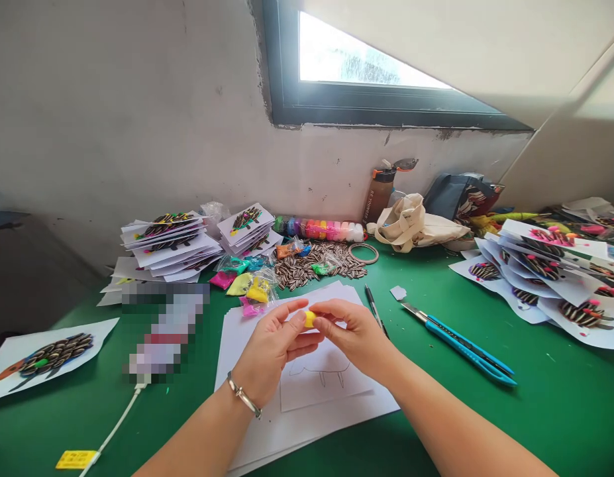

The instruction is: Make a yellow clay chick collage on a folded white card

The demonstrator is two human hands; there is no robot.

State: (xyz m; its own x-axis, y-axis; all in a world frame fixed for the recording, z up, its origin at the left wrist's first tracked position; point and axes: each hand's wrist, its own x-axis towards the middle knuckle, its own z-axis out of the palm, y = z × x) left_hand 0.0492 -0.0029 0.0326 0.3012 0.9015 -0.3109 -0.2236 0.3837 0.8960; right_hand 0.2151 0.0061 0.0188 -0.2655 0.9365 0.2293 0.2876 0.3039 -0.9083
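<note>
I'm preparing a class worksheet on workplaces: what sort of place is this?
Probably a craft workspace: stacks of decorated cards, a heap of striped seeds and a blue craft knife suggest it.

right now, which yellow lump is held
The small bare yellow lump, held between the left hand and right hand; bagged yellow pieces lie farther back.

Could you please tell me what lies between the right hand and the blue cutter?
In the head view, a pen lies between the right hand and the cutter.
</note>
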